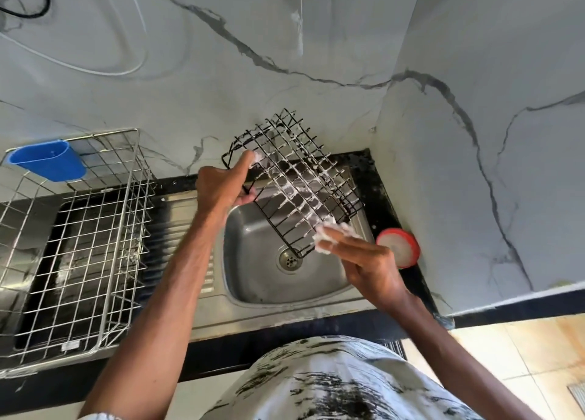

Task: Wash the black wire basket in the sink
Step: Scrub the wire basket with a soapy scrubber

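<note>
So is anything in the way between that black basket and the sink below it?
Nothing visible. The left hand holds the black wire basket tilted directly above the sink, the foamy right hand touches its lower corner, and only the drain shows underneath.

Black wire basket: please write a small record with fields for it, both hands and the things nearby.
object: black wire basket, tilted, held above the sink, white foam on its wires
left hand: grips the basket's upper-left edge
right hand: fingers nearly straight, foamy, touching the basket's lower corner
sink state: steel, drain visible, no running water seen
right of sink: round red-rimmed container on the counter
left of sink: steel wire rack with a blue plastic holder hung on its rim
</note>
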